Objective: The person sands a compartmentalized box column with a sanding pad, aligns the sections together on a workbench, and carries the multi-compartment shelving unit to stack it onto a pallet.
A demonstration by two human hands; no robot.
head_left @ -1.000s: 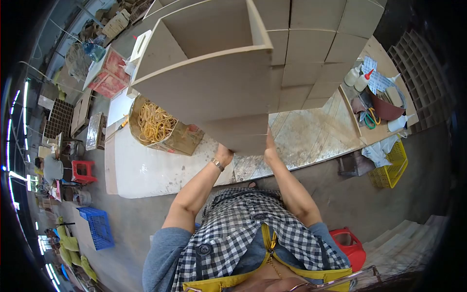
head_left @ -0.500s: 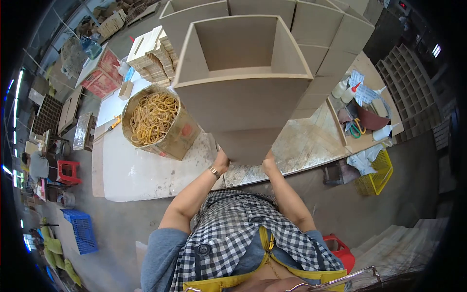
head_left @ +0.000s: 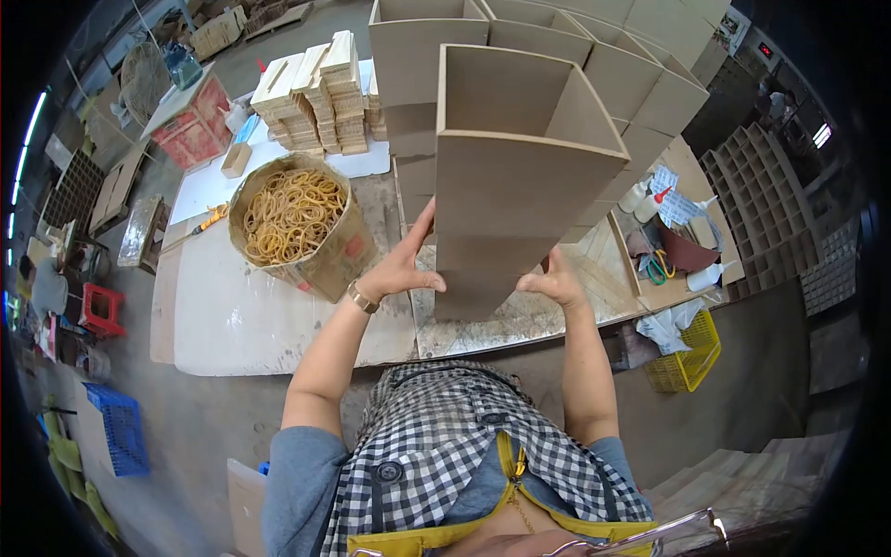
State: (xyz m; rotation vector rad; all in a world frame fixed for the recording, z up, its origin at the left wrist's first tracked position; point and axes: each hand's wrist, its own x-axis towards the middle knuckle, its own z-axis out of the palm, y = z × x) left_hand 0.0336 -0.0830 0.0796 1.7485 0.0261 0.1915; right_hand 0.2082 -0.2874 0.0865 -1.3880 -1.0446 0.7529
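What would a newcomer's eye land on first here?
Likely the tall, open-topped brown box stack upright at centre, with the left grip and right grip at its sides. Next, the container heaped with yellow-brown loops, on the worktable to the left of the stack. Then the cluster of similar boxes just beyond, along the top of the view.

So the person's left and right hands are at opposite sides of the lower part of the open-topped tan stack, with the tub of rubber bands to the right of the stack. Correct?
Not quite: the tub of rubber bands is to the left of the tan stack, as the head view shows. The rest stands.
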